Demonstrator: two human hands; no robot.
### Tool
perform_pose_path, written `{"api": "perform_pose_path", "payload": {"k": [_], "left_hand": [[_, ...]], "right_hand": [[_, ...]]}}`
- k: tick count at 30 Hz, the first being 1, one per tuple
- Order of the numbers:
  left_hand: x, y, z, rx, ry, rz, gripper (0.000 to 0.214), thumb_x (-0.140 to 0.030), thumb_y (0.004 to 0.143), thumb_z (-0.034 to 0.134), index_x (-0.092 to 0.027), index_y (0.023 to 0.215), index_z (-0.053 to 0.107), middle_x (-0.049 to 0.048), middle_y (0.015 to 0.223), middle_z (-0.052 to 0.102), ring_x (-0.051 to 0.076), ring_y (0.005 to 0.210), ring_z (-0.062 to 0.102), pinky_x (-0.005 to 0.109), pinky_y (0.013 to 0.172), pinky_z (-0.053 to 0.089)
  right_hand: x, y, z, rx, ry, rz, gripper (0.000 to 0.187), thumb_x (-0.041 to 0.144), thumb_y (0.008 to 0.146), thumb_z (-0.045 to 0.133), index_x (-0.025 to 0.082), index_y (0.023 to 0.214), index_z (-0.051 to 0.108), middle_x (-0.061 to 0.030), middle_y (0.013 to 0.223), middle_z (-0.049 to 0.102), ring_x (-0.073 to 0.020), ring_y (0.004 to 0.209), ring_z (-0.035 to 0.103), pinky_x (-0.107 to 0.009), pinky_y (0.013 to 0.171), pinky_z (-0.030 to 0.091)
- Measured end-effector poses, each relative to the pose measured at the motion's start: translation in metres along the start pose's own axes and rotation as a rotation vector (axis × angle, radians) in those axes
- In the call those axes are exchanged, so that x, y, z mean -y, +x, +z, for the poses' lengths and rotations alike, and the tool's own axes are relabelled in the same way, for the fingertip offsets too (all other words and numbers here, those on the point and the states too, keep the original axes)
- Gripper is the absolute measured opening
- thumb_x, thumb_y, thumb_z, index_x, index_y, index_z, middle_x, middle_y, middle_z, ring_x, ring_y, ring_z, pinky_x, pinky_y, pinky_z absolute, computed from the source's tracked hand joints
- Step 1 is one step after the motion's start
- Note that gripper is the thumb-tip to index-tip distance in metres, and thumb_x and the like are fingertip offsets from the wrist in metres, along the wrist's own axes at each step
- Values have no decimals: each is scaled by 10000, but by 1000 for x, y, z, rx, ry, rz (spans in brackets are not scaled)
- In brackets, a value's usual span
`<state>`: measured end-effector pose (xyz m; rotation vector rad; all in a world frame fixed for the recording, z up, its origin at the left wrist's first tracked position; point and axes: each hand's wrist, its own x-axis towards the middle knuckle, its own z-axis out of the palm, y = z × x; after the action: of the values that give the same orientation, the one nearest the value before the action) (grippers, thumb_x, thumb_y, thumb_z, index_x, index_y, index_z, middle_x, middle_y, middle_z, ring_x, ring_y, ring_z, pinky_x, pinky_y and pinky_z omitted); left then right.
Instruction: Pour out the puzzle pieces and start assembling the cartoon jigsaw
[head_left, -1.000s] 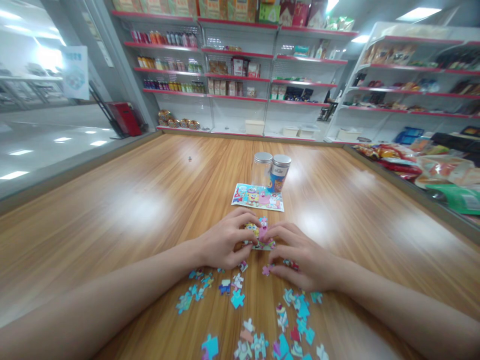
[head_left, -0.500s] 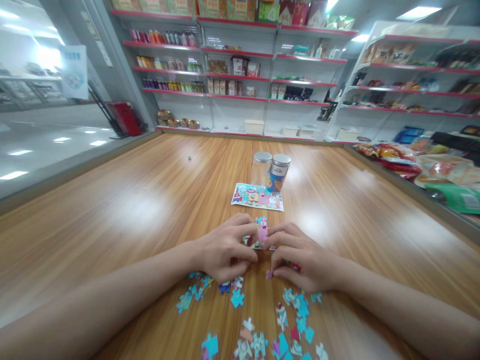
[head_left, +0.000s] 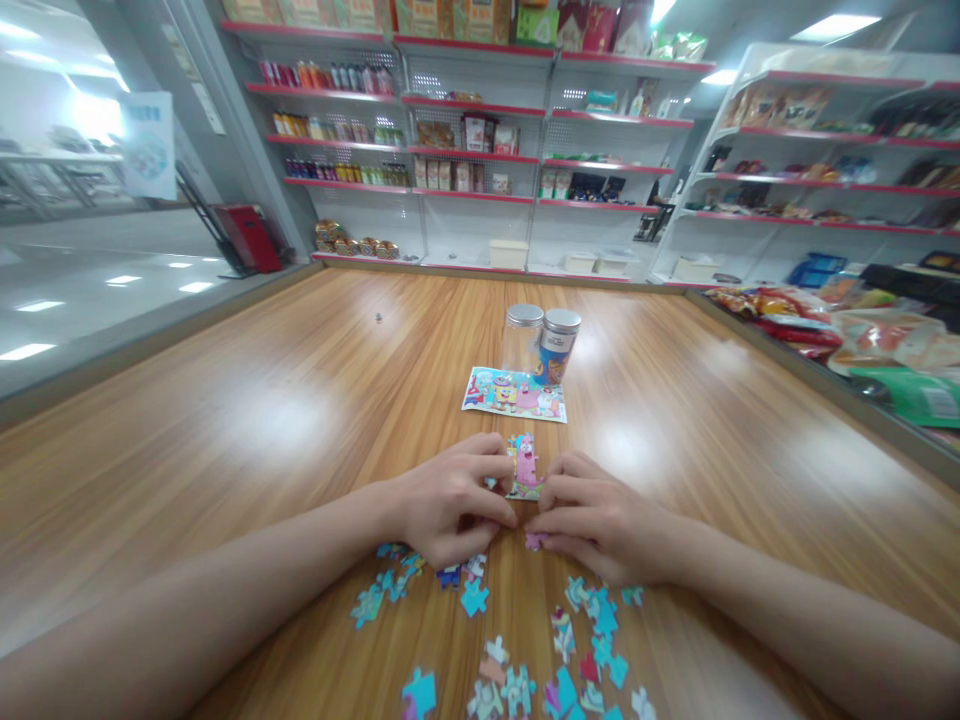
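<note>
A partly joined jigsaw puzzle (head_left: 526, 465) with a pink cartoon figure lies on the table between my hands. My left hand (head_left: 454, 500) is closed at its left edge, with curled fingers resting on it and covering that side. Just below the puzzle's lower right, my right hand (head_left: 604, 515) pinches a small purple puzzle piece (head_left: 534, 540) between thumb and finger. Loose blue puzzle pieces (head_left: 474, 597) lie near my left wrist. More loose pieces (head_left: 602, 610) are scattered below my right hand and toward the table's near side.
Beyond the puzzle lies a cartoon picture sheet (head_left: 514, 395). Behind it stand a clear jar (head_left: 523, 340) and a labelled can (head_left: 559, 345), both silver-lidded. Bagged goods (head_left: 892, 340) line the wooden table's (head_left: 360, 400) right edge. Stocked shelves (head_left: 472, 150) rise at the back.
My right hand has drawn back slightly from the puzzle's right side, uncovering more of it. The purple piece in its fingers has moved a little up and left. My left hand barely shifts.
</note>
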<state>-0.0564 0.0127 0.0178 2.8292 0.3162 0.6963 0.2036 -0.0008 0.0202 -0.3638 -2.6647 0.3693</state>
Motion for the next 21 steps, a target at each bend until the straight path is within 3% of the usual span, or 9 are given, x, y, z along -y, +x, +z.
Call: {"api": "perform_pose_path", "payload": {"k": [5,13,19,21], "left_hand": [[0,-1,0,-2,-30,-2,220,-145,744,629,-240,926,707,79,928,591,225,841,529,441,828,476],[0,-1,-1,13,-53,-17,243,-150,746,632,-246,956,707,83,945,594,237,898,548,444,864,499],[1,-1,-1,-8,-67,10,251,-147,740,623,-232,965,696,89,941,609,243,886,551,459,869,506],[0,-1,-2,-3,-76,17,272,-136,732,614,-229,976,691,89,949,622,248,898,555,466,891,506]], "right_hand": [[0,2,-2,11,67,37,118,185,965,596,180,1003,708,-62,909,669,-208,927,523,-391,863,452],[1,1,-4,40,58,47,72,156,937,594,186,966,652,-66,970,646,-210,971,531,-384,879,431],[1,-1,-3,28,18,33,92,99,906,542,184,891,574,-51,868,630,-203,886,517,-365,822,417],[0,-1,-1,2,-9,28,115,94,917,513,176,956,584,-58,883,633,-203,877,518,-366,810,415]]}}
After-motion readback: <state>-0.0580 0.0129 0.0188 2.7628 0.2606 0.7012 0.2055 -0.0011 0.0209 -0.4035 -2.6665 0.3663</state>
